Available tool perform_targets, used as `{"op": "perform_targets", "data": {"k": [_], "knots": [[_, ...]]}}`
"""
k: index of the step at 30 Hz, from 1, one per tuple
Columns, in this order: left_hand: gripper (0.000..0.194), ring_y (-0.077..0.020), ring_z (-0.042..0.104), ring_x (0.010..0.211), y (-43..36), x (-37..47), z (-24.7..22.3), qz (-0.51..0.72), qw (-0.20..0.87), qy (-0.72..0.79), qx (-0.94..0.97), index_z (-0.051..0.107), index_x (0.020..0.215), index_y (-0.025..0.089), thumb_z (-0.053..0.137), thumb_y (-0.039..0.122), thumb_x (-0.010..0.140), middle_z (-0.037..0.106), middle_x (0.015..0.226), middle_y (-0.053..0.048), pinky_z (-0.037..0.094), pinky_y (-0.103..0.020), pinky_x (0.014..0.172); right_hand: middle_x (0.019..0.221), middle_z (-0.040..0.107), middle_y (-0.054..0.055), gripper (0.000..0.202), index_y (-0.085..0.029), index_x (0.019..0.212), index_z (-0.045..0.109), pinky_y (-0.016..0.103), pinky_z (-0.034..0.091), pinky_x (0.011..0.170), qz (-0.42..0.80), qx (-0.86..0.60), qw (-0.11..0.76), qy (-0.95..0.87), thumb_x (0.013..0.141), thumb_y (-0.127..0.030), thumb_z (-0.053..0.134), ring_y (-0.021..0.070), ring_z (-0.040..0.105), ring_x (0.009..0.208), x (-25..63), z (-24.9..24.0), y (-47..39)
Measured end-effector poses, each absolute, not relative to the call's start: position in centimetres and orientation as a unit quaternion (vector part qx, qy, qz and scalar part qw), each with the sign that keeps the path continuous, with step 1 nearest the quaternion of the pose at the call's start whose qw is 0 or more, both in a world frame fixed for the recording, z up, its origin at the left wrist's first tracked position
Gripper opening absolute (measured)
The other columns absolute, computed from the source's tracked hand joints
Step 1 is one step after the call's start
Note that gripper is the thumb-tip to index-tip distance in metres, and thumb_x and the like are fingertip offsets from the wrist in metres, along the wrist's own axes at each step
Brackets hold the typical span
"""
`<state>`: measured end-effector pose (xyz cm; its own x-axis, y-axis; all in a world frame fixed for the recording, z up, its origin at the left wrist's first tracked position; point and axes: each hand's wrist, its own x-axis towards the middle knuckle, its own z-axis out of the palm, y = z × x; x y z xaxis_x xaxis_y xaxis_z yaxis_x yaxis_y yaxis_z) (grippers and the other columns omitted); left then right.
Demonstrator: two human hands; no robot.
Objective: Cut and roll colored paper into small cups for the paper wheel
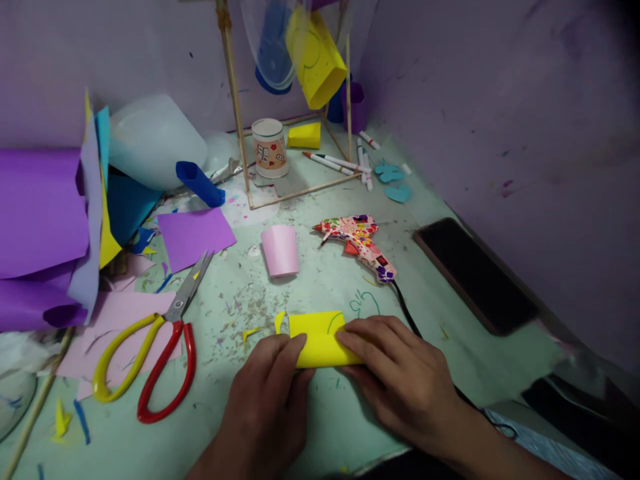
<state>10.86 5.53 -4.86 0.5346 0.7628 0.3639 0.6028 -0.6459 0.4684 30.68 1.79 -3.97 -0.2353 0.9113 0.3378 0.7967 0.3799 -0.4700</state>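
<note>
A piece of yellow paper [320, 343], folded or rolled along its near edge, lies at the front of the table between my hands. My left hand [273, 387] grips its left end, fingers on top and thumb below. At the right end, my right hand [397, 373] pinches the same paper, with fingertips over a green curved line drawn on it. Just beyond stands a small pink paper cup shape [281, 252]. A flower-patterned glue gun [357, 241] lies to its right, nozzle pointing left.
Scissors [175, 313] with one yellow and one red handle lie left, near purple paper [197, 237]. A stick frame [305, 191] stands behind, with a patterned cup [271, 148] and several markers [364, 160]. A phone [475, 273] lies right.
</note>
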Motion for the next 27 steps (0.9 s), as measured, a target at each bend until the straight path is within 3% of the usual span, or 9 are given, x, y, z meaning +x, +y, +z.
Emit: {"op": "perform_targets", "data": {"k": [6, 12, 17, 27], "knots": [[0.020, -0.0156, 0.055, 0.081, 5.7, 11.0, -4.7, 0.241, 0.170, 0.403, 0.867, 0.050, 0.103, 0.016, 0.048, 0.016, 0.084, 0.052, 0.093, -0.007, 0.052, -0.025, 0.068, 0.085, 0.065, 0.010, 0.019, -0.012, 0.096, 0.064, 0.034, 0.046, 0.062, 0.114, -0.550, 0.282, -0.778, 0.082, -0.021, 0.056, 0.0207, 0.053, 0.075, 30.6, -3.8, 2.1], [0.011, -0.0181, 0.055, 0.086, 6.2, 12.0, -4.0, 0.170, 0.200, 0.447, 0.855, 0.048, 0.095, 0.021, 0.041, 0.021, 0.088, 0.056, 0.094, -0.006, 0.050, -0.031, 0.071, 0.077, 0.063, 0.009, 0.016, -0.012, 0.089, 0.064, 0.037, 0.042, 0.062, 0.156, -0.577, 0.287, -0.749, 0.083, -0.021, 0.052, 0.0215, 0.051, 0.071, 30.2, -3.8, 2.3], [0.021, -0.0226, 0.056, 0.071, 7.0, 12.9, -3.1, 0.072, 0.181, 0.488, 0.851, 0.051, 0.082, 0.021, 0.031, 0.024, 0.089, 0.058, 0.080, -0.005, 0.047, -0.036, 0.057, 0.072, 0.060, 0.010, 0.020, -0.011, 0.087, 0.066, 0.037, 0.041, 0.061, 0.172, -0.600, 0.296, -0.723, 0.084, -0.020, 0.048, 0.0213, 0.051, 0.068, 29.9, -3.9, 2.3], [0.017, -0.0223, 0.062, 0.071, 7.7, 13.4, -3.9, 0.122, 0.149, 0.506, 0.841, 0.052, 0.096, 0.020, 0.040, 0.026, 0.085, 0.065, 0.082, -0.005, 0.049, -0.036, 0.058, 0.070, 0.058, 0.007, 0.019, -0.014, 0.085, 0.065, 0.038, 0.044, 0.060, 0.176, -0.652, 0.267, -0.687, 0.083, -0.022, 0.047, 0.0219, 0.054, 0.066, 29.5, -3.8, 2.3]]}}
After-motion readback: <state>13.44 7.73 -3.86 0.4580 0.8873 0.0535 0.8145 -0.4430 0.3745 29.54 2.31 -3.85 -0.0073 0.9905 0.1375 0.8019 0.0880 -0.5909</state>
